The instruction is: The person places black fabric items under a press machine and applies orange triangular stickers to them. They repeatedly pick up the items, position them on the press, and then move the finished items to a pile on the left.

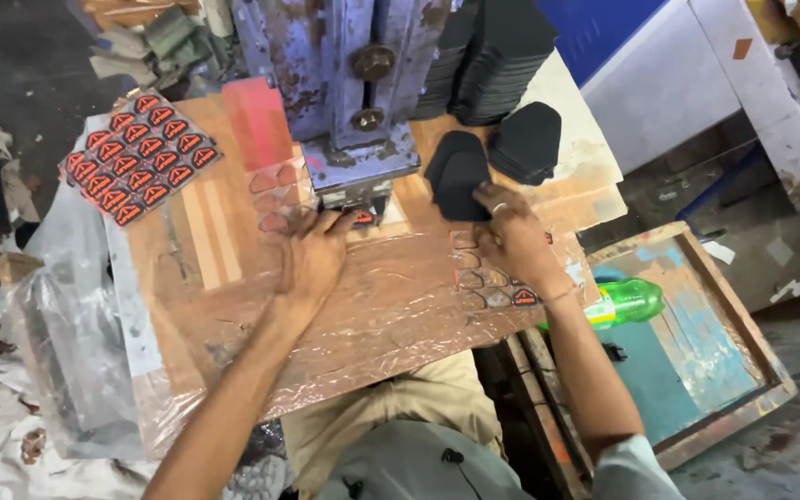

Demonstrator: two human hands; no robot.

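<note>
My left hand (315,252) rests on the plastic-covered wooden board (363,324), fingertips touching a small black-and-red patch (363,218) under the blue press head (363,162). My right hand (511,231) pinches the lower edge of a black shield-shaped fabric piece (460,176) that lies on a small pile to the right of the press. A clear film strip (488,282) with emptied patch outlines and one red patch (524,297) lies under my right wrist.
A sheet of several red-and-black patches (141,157) lies at the board's far left. Stacks of black pieces (497,56) stand behind the press, another pile (530,139) beside them. A green bottle (627,304) lies by a wooden frame (696,352) on the right.
</note>
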